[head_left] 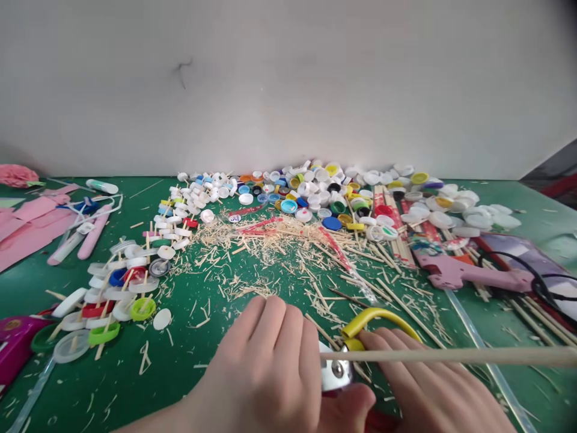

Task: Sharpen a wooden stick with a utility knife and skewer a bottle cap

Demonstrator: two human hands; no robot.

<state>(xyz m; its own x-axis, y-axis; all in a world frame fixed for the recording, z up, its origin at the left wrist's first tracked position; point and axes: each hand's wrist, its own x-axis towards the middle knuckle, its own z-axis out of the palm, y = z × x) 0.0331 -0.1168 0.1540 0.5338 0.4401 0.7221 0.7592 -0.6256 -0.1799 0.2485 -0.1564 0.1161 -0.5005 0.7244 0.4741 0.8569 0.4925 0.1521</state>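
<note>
At the lower middle, my left hand [274, 361] is closed around the end of a long thin wooden stick [478, 356], which runs out level to the right edge. My right hand [442, 385] is wrapped round scissors with yellow-coated handles [378, 319], beneath the stick. The silvery metal pivot [337, 371] of the scissors shows between my two hands, close to the stick. The blades are mostly hidden behind my left hand. Wood shavings and short stick pieces [279, 240] lie on the green table [180, 361] beyond my hands.
Many bottle caps [315, 186] are heaped along the wall. Caps threaded on sticks [108, 294] lie at the left, near a magenta tool [20, 343]. A pink glue gun [478, 273] with a black cable and more sticks [536, 319] lie at the right. Pink paper [40, 222] is far left.
</note>
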